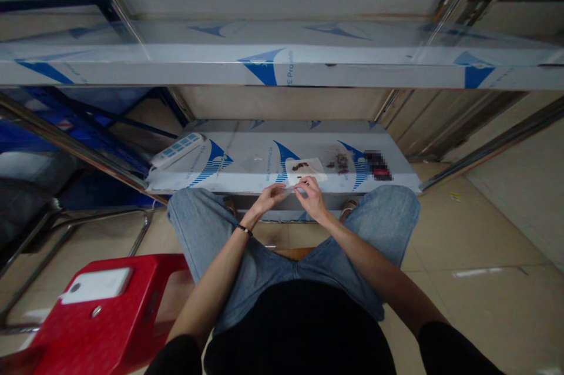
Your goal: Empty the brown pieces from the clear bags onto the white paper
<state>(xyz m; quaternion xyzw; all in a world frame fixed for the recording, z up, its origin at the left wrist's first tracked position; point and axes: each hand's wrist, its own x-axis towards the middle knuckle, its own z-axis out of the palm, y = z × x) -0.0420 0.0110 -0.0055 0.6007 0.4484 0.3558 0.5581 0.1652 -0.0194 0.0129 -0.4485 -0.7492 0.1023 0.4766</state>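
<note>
I sit facing a low metal shelf covered in blue-and-white protective film. My left hand and my right hand meet just in front of its near edge, fingers pinched together on a small clear, pale item held between them; what it is cannot be told. Right behind my hands a white sheet lies on the shelf with small dark reddish bits on it. A loose pile of similar dark bits sits to its right.
A white power strip lies at the shelf's left end. An upper shelf spans overhead. A red plastic stool carrying a white phone stands at my left. Metal frame legs flank both sides; tiled floor lies to the right.
</note>
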